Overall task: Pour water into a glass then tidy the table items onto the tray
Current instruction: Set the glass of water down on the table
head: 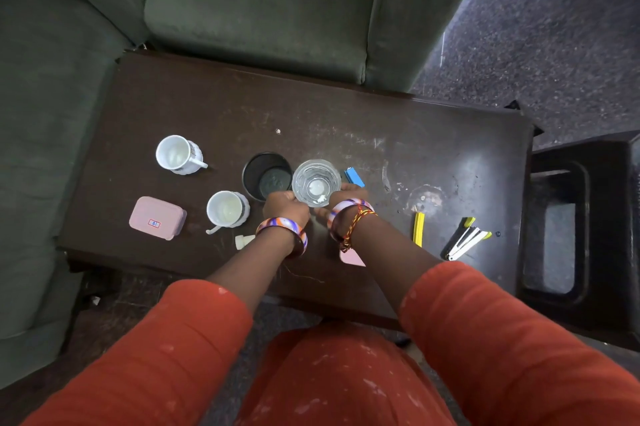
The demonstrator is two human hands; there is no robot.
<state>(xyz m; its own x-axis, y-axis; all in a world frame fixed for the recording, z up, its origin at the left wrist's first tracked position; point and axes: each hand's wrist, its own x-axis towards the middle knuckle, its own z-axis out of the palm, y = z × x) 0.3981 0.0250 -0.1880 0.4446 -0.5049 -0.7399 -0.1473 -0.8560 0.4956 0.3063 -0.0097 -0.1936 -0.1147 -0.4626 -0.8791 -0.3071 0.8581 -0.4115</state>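
Observation:
A clear glass [316, 182] stands in the middle of the dark wooden table [346, 113], seen from above. My left hand [284, 204] grips its left side and my right hand [346, 195] wraps its right side. A black round container [265, 176] sits just left of the glass. Two white cups stand further left, one at the back [178, 154] and one nearer [228, 209]. A pink box [157, 217] lies at the far left. A small white cap [243, 241] lies by my left wrist.
A blue lighter [354, 177] lies right of the glass. A yellow strip [419, 229] and a white-yellow stapler-like tool [464, 241] lie at the right. A pink object [351, 257] shows under my right forearm. A green sofa [259, 9] is behind; a dark stool [571, 217] stands right.

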